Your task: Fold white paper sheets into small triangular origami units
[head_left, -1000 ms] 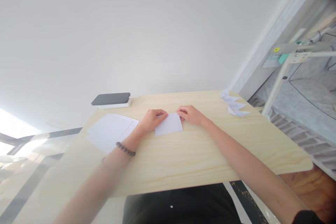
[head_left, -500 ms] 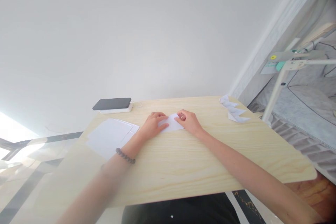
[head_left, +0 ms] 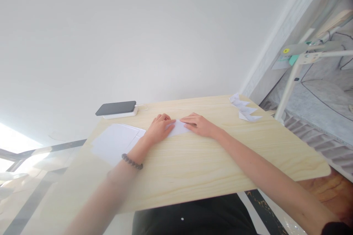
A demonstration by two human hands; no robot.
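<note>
A small piece of folded white paper (head_left: 178,127) lies on the table between my two hands. My left hand (head_left: 160,127) grips its left end, thumb near the lower side and fingers curled at the top. On the right end, my right hand (head_left: 199,125) has its fingers together over the paper and its thumb just below, holding it against the tabletop. Both hands cover parts of the paper, so its full outline and folds are hidden. A dark bead bracelet (head_left: 132,161) circles my left wrist.
Loose white sheets (head_left: 114,141) lie left of my left hand. Behind them a dark phone (head_left: 117,108) rests on a white block with a cable. Several folded paper pieces (head_left: 245,110) line the back right of the wooden table (head_left: 193,169). A white metal frame (head_left: 289,88) stands beyond the right edge.
My right hand's fingers have gone from a curled pinch at the paper's upper edge to lying straighter across its right end. My left hand stays at the left end. The view has shifted slightly.
</note>
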